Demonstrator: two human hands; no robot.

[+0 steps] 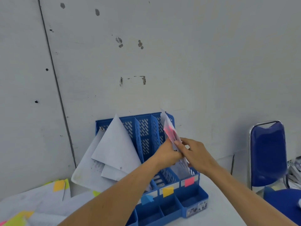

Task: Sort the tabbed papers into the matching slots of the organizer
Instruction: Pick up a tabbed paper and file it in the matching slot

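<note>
Background is mostly a pale grey wall (195,54), kinda grubby, with a dark seam (55,79) running down its left side. There are 2 small black holes (47,69) just left of the seam and a few grey smudges (119,42) higher up. A blue padded chair (268,154) with a chrome frame (264,123) stands off to the right. The white table (216,201) sits right up against the wall. Some blurry white clutter (294,170) pokes in at the right edge.

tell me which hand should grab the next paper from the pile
Left, probably. The loose pile lies at the table's left, on the left hand's side; the right hand, also gripping the pink-tabbed papers, would have to cross the organizer.
</note>
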